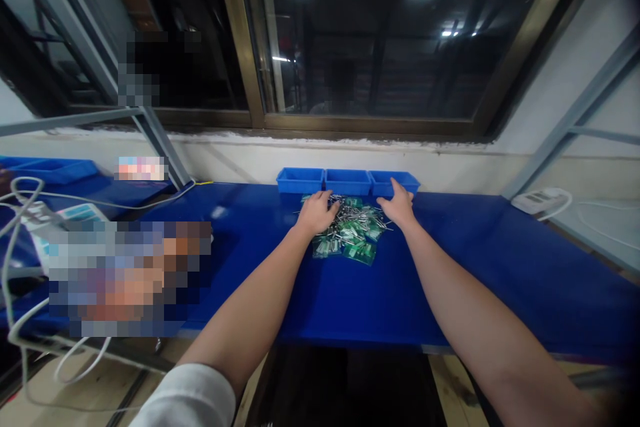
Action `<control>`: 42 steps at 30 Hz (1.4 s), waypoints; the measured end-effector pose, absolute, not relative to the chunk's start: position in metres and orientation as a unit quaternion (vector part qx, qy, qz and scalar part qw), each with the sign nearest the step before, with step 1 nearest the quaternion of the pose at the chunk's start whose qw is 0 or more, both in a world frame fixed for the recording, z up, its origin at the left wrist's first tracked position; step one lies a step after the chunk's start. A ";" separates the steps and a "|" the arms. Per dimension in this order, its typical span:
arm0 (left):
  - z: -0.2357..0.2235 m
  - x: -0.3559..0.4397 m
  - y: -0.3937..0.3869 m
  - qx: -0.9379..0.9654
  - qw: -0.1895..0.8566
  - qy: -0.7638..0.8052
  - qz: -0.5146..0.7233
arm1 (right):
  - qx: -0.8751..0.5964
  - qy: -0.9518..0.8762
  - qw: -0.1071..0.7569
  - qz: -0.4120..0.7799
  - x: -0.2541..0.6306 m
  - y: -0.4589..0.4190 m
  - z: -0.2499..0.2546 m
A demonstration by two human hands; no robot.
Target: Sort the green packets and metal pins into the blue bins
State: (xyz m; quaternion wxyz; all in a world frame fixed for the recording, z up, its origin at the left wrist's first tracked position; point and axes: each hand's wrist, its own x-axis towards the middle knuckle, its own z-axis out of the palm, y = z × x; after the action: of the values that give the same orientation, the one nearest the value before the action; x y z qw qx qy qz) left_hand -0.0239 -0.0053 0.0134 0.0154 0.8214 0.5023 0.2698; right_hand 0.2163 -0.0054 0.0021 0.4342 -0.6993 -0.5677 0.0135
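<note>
A heap of thin metal pins or screws (345,217) lies on the blue table (350,300), mixed with small clear packets with green on them (361,251). The exact kind of the metal pieces is too small to make out. My left hand (315,215) rests against the heap's left side, thumb apart from the fingers, with nothing visibly gripped. At the heap's right side is my right hand (399,207), open, its fingers stretched toward the right blue bin (409,181) and overlapping its front in view. Whether it touches that bin I cannot tell.
Beside the right bin along the wall stand a middle blue bin (347,181) and a left blue bin (300,180). White cables (13,280) hang at left near a blurred-out area. A white power strip (543,200) lies at right, by a grey frame post (555,140).
</note>
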 end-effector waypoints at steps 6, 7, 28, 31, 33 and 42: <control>0.009 -0.024 -0.006 0.855 0.019 0.466 0.227 | -0.612 -0.688 0.388 0.035 0.195 -0.014 0.011; 0.009 -0.023 -0.007 0.861 0.019 0.460 0.217 | -0.594 -0.718 0.360 0.048 0.190 -0.016 0.012; 0.010 -0.023 -0.009 0.875 0.020 0.425 0.229 | -0.534 -0.791 0.296 0.041 0.164 -0.028 0.016; 0.015 -0.023 -0.011 0.878 0.019 0.386 0.283 | -0.546 -0.767 0.330 0.067 0.165 -0.028 0.017; 0.018 -0.021 -0.012 0.881 0.026 0.361 0.303 | -0.545 -0.760 0.344 0.086 0.164 -0.028 0.017; 0.021 -0.020 -0.011 0.864 0.003 0.401 0.306 | -0.457 -0.724 0.469 0.217 0.163 -0.028 0.018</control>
State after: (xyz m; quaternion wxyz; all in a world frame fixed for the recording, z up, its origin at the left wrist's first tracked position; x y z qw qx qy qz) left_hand -0.0200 -0.0113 0.0205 0.0028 0.8637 0.4008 0.3055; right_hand 0.1626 -0.0278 0.0177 0.4688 -0.4567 -0.7243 0.2170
